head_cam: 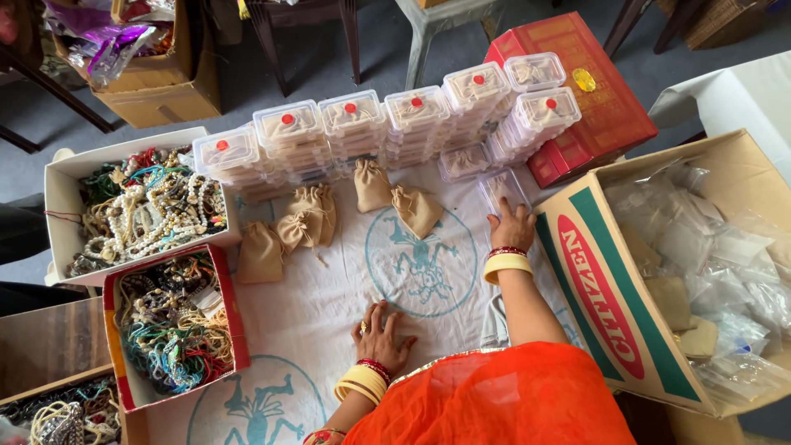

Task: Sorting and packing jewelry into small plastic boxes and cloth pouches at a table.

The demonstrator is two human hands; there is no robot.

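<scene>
The person in the orange garment leans over a white cloth (329, 313) printed with teal figures, spread over the counter. The left hand (381, 334) lies flat on the cloth with its fingers spread, holding nothing, a ring on one finger and yellow and red bangles at the wrist. The right hand (512, 227) reaches further out, fingers resting on a small clear plastic box (501, 189) that lies on the cloth just beside the big cardboard carton (610, 305); whether it grips the box or only touches it I cannot tell. That carton stands open to the right and is full of clear plastic bags (717, 264). Behind the small box runs a row of stacked clear boxes (387, 124), each with a red dot on its lid, some of them standing on a red flat box (601, 91). In front of the stacks, between the two hands and a little to the left, lie several tan cloth pouches (309, 218), drawn shut, some touching one another. On the left edge of the cloth sit a white open box (62, 194) heaped with bead necklaces and, just below it, a red-rimmed box (235, 313) of coloured threads and beads. A brown carton (173, 91) stands on the floor at the top left
</scene>
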